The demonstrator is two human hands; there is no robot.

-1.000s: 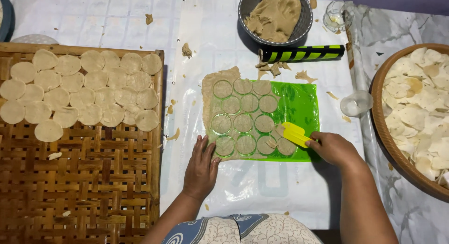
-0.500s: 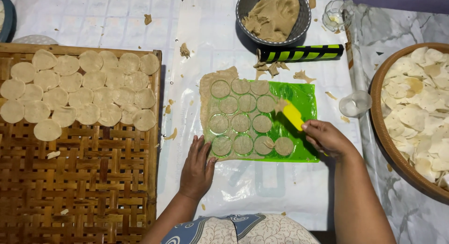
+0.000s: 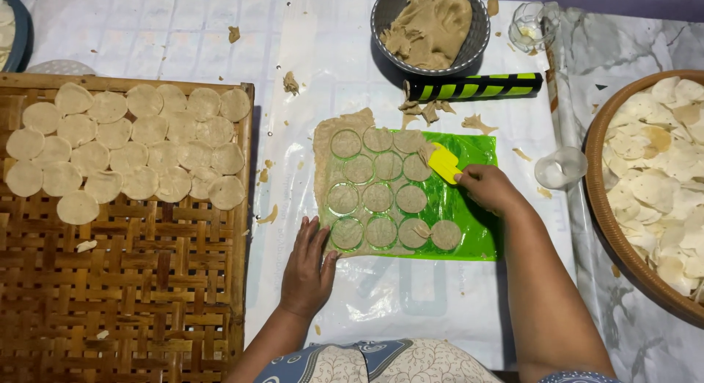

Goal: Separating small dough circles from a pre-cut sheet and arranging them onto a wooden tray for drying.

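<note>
A green plastic sheet (image 3: 469,214) lies on the white table cover, with rolled-out dough on it cut into several round discs (image 3: 378,197). My right hand (image 3: 490,186) holds a yellow scraper (image 3: 444,163) whose blade touches the dough scraps at the sheet's upper right. My left hand (image 3: 306,267) rests flat with spread fingers on the table cover at the sheet's lower left corner, fingertips touching the dough edge.
A woven bamboo tray (image 3: 125,280) at left carries several cut dough rounds (image 3: 132,157). A grey bowl of dough (image 3: 431,25) sits at the top, a black-and-green rolling pin (image 3: 475,86) below it. A round basket of dried discs (image 3: 653,192) and a small clear cup (image 3: 559,167) are at right.
My right hand has moved the yellow scraper from the sheet's lower right up to its upper right, scraping dough trimmings away. My left hand has stayed in place.
</note>
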